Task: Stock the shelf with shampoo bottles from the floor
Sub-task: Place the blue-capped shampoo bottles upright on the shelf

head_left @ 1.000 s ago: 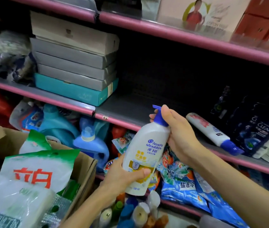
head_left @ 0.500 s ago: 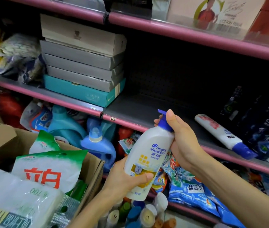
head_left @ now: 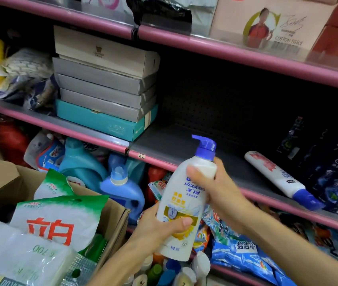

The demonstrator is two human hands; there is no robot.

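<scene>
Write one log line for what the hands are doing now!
left hand: holds shampoo bottle base | right hand: grips its shoulder | shelf: not yet placed

Middle shelf (head_left: 164,145): bare stretch between stacked boxes (head_left: 106,96) at left end and toppled white tube (head_left: 277,178) toward right. Dark bottles (head_left: 337,168) crowd right end. Upper shelf edge (head_left: 246,56) overhead.

Both bare forearms reach up from the lower edge of the view and meet at one held item. The left hand (head_left: 155,226) comes in from the lower centre, palm cupped beneath and behind the item's lower half, thumb lying across its front. The right hand (head_left: 219,188) enters along a long forearm from the lower right corner, wrist bent slightly, fingers (head_left: 201,169) curled round the upper part, just above the left hand.
</scene>
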